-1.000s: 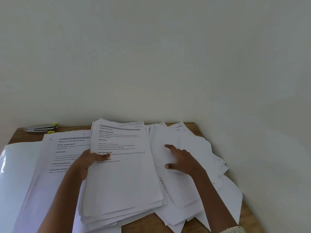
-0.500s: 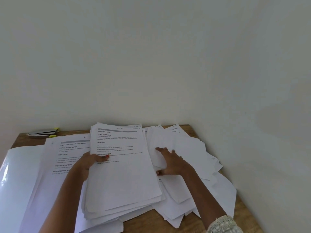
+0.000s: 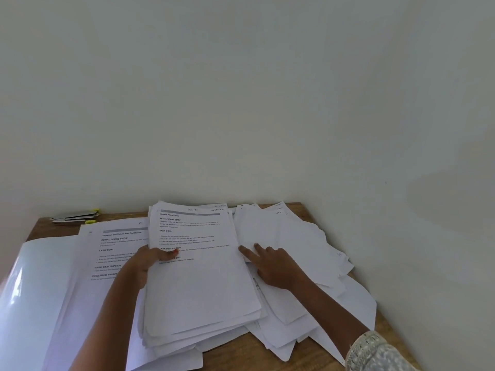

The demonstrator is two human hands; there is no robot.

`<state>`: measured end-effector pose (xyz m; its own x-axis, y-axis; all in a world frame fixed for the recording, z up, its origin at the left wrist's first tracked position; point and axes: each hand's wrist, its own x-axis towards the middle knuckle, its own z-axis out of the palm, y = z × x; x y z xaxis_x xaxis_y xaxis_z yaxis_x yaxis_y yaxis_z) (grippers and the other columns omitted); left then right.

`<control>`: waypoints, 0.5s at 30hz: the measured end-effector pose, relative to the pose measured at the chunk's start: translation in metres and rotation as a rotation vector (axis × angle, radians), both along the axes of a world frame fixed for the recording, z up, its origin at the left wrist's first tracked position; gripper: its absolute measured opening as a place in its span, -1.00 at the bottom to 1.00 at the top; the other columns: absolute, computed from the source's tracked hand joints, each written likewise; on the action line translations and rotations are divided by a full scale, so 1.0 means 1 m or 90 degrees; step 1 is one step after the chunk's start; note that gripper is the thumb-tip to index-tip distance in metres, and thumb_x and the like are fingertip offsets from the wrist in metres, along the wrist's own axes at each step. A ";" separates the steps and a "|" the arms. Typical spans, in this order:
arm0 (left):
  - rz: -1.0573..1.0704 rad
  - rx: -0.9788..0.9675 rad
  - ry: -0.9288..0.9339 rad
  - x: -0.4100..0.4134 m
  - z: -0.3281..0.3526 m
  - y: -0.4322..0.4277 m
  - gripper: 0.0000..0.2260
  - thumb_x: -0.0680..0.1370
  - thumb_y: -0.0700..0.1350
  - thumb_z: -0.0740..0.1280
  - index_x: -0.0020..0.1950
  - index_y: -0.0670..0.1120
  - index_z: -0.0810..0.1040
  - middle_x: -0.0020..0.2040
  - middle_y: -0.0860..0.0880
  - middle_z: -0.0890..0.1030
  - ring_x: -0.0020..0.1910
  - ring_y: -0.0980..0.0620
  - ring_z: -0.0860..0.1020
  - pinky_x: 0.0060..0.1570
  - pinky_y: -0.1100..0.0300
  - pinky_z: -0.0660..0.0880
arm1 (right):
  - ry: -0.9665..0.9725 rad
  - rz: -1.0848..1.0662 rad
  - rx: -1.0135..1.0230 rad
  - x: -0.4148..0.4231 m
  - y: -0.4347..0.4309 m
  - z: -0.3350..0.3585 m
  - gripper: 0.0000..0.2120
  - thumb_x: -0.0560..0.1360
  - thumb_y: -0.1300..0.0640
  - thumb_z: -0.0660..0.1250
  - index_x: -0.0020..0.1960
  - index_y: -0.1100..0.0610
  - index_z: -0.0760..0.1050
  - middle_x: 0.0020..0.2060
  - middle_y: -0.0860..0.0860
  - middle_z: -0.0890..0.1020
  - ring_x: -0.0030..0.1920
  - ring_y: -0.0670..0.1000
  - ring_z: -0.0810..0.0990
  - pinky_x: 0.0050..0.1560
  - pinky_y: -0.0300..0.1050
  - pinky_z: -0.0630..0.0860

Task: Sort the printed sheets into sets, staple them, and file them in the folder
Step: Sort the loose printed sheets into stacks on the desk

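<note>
**Light Sheets, Heavy Stack: Hold at the Edge**

The stack of printed sheets lies face up in the middle of the wooden surface, its near edges fanned and uneven. The left hand pinches the stack's left edge, thumb on top of the print and the rest of the hand tucked out of sight. The right hand rests on the loose pile just beside the stack, two fingers straight and slightly spread, pressing the paper down.

Each sheet looks light, limp and slick against its neighbour, so a single one is probably best peeled up at a corner. The stack likely has some weight and would slide apart unless squeezed at an edge.

A second pile lies to the left, overlapping the glossy folder. The stapler sits at the far left.
</note>
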<state>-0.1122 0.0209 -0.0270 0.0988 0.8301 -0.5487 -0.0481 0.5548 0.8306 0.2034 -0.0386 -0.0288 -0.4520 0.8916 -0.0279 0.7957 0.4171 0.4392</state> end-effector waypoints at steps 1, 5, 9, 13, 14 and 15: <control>0.000 0.000 0.000 0.000 0.001 0.000 -0.55 0.39 -0.33 0.50 0.26 -0.26 0.54 0.15 -0.28 0.61 0.12 -0.29 0.57 0.19 -0.17 0.49 | -0.019 0.010 0.019 0.005 -0.001 -0.001 -0.21 0.20 0.03 0.50 0.37 0.02 0.28 -0.14 0.05 0.67 -0.51 -0.06 0.49 -0.57 -0.28 0.18; 0.000 0.001 0.001 0.001 0.000 0.000 -0.56 0.38 -0.34 0.50 0.24 -0.25 0.54 0.15 -0.28 0.61 0.12 -0.30 0.56 0.17 -0.16 0.49 | -0.022 0.018 0.143 0.032 0.009 0.014 -0.47 0.31 0.26 0.20 0.29 0.12 0.29 -0.44 -0.02 0.49 -0.54 -0.04 0.46 -0.59 -0.25 0.13; -0.010 0.002 -0.001 0.000 -0.003 0.000 -0.57 0.38 -0.35 0.49 0.23 -0.25 0.56 0.11 -0.28 0.62 0.07 -0.29 0.58 0.11 -0.14 0.51 | 0.240 -0.033 0.408 0.033 0.024 0.089 -0.57 0.33 0.32 0.11 0.18 0.18 0.43 -0.34 0.09 0.56 -0.38 0.10 0.57 -0.46 -0.12 0.50; -0.013 0.013 0.004 0.001 -0.006 0.002 -0.58 0.38 -0.35 0.50 0.22 -0.25 0.57 0.09 -0.28 0.63 0.07 -0.29 0.58 0.13 -0.15 0.51 | 0.746 -0.138 0.452 0.009 0.021 0.171 -0.62 0.45 0.40 0.16 0.23 0.22 0.48 -0.26 0.06 0.59 -0.37 -0.08 0.46 -0.31 -0.33 0.36; -0.012 0.018 0.007 0.001 -0.007 0.002 -0.58 0.37 -0.35 0.50 0.22 -0.25 0.57 0.10 -0.28 0.63 0.08 -0.29 0.58 0.15 -0.17 0.50 | 0.861 -0.179 0.430 0.008 0.023 0.181 -0.62 0.47 0.40 0.17 0.24 0.19 0.46 -0.22 0.04 0.60 -0.36 -0.11 0.48 -0.31 -0.39 0.37; -0.013 0.022 0.012 0.002 -0.008 0.002 -0.57 0.37 -0.35 0.50 0.23 -0.25 0.56 0.10 -0.28 0.62 0.09 -0.30 0.57 0.17 -0.19 0.49 | 0.981 -0.227 0.382 0.007 0.028 0.187 -0.61 0.47 0.39 0.18 0.25 0.14 0.45 -0.16 0.02 0.62 -0.29 -0.13 0.54 -0.25 -0.41 0.43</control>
